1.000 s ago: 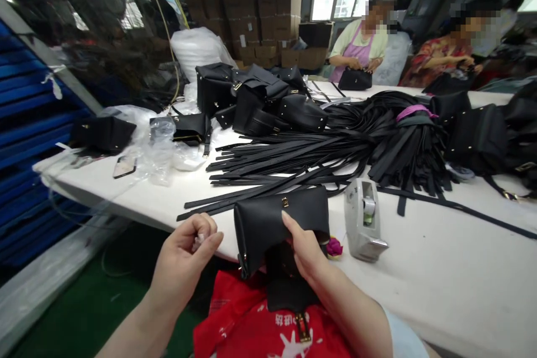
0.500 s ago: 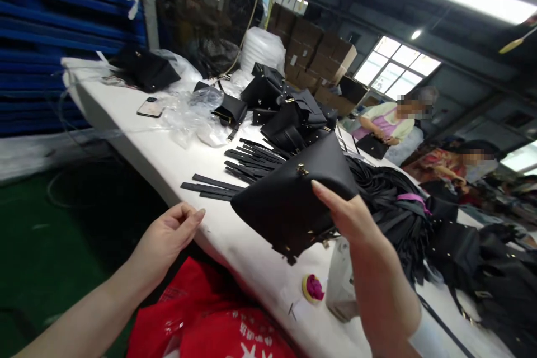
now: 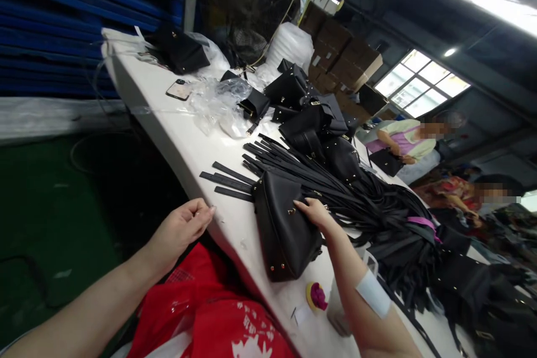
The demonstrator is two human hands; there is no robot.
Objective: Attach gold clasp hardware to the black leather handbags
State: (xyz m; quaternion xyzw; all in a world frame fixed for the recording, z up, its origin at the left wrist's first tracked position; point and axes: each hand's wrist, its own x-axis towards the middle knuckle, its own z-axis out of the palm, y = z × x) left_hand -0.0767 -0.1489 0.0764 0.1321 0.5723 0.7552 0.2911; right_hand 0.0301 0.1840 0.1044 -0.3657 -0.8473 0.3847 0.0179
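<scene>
My right hand [image 3: 314, 213] grips a black handbag [image 3: 279, 229] at its top edge, thumb on the front near a small gold clasp; the other fingers are hidden behind it. The bag is at the table's near side, with gold studs showing on its end. My left hand [image 3: 191, 224] is closed at the table's front edge, apart from the bag. Its thumb presses against the curled fingers, and whatever it may hold is too small to make out. Long black straps [image 3: 293, 170] lie in a bundle just behind the bag.
More black bags [image 3: 310, 123] are piled farther back beside crumpled clear plastic [image 3: 222, 103]. A phone [image 3: 178, 89] lies on the white table [image 3: 146, 81]. A yellow tub with purple stuff [image 3: 316, 296] and a pale container [image 3: 338, 313] stand near my right forearm. Two people work across the table.
My right hand has turned the handbag and brought it lower, so its studded end now faces me. The left hand stays closed in about the same place. The view has shifted.
</scene>
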